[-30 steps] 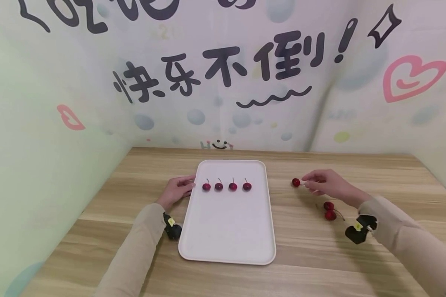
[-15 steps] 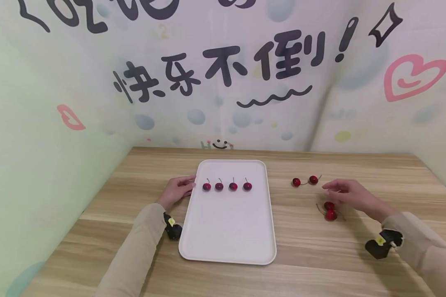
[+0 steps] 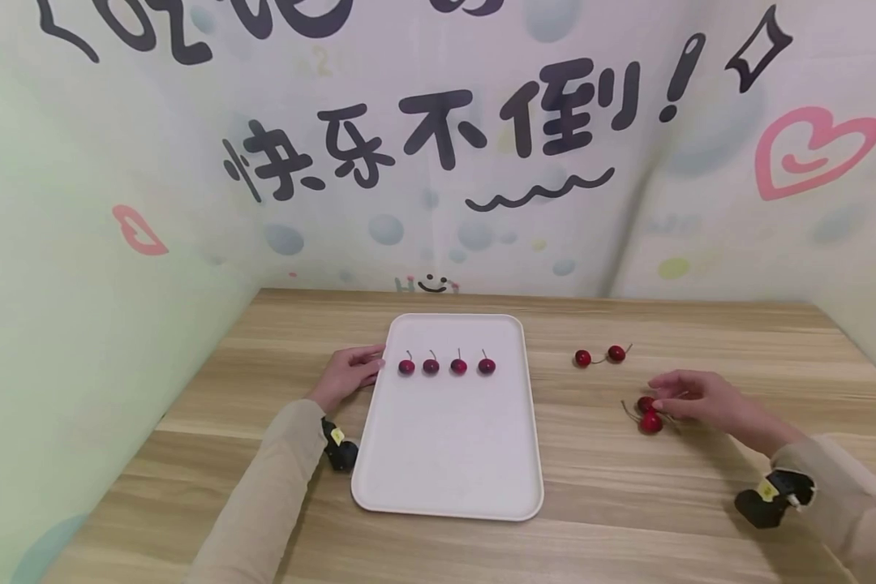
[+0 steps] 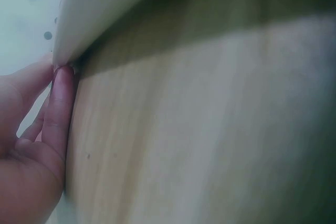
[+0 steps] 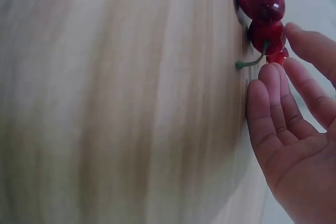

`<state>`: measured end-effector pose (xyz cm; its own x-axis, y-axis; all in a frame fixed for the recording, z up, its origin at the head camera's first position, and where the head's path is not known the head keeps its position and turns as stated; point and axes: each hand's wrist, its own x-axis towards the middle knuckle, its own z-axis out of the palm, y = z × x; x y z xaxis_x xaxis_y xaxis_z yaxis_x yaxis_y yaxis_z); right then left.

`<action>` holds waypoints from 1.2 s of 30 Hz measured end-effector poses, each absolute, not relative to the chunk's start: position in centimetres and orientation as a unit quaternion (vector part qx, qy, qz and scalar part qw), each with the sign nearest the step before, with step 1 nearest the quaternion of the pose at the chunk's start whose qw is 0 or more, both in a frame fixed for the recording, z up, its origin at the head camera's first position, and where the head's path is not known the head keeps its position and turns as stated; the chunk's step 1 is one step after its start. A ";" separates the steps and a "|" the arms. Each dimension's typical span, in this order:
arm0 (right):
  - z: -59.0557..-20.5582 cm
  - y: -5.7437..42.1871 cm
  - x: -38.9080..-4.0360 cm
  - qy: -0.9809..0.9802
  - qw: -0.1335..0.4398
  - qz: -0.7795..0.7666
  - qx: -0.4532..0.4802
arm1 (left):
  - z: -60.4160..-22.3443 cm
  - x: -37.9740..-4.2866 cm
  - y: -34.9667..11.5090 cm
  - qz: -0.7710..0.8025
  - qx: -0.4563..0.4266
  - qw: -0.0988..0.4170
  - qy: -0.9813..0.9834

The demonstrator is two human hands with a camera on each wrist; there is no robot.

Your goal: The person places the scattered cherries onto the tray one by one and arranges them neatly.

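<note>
Several dark red cherries with stems stand in a row across the upper part of a white tray; the rightmost cherry is nearest the tray's right rim. My left hand rests on the table, its fingertips touching the tray's left rim. To the tray's right, two cherries lie against each other on the table. My right hand reaches over them from the right, thumb and fingers apart. In the right wrist view its fingertips are close by a cherry with a green stem; contact is hard to tell.
Farther back on the table lie another cherry and a second cherry beside it. The wooden table ends at a printed cloth wall behind the tray. A black wrist camera hangs below the right sleeve.
My right hand has let go of a cherry at the back, which now lies beside another one. It has moved right and nearer, to the touching pair. The left hand and tray stay put.
</note>
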<state>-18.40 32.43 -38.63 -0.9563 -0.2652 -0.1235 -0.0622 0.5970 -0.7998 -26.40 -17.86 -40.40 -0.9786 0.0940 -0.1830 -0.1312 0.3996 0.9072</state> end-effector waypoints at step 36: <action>-39.2 31.7 -18.2 0.902 0.132 -0.400 -0.090 | -40.6 -26.4 -17.8 0.546 -0.004 0.096 0.832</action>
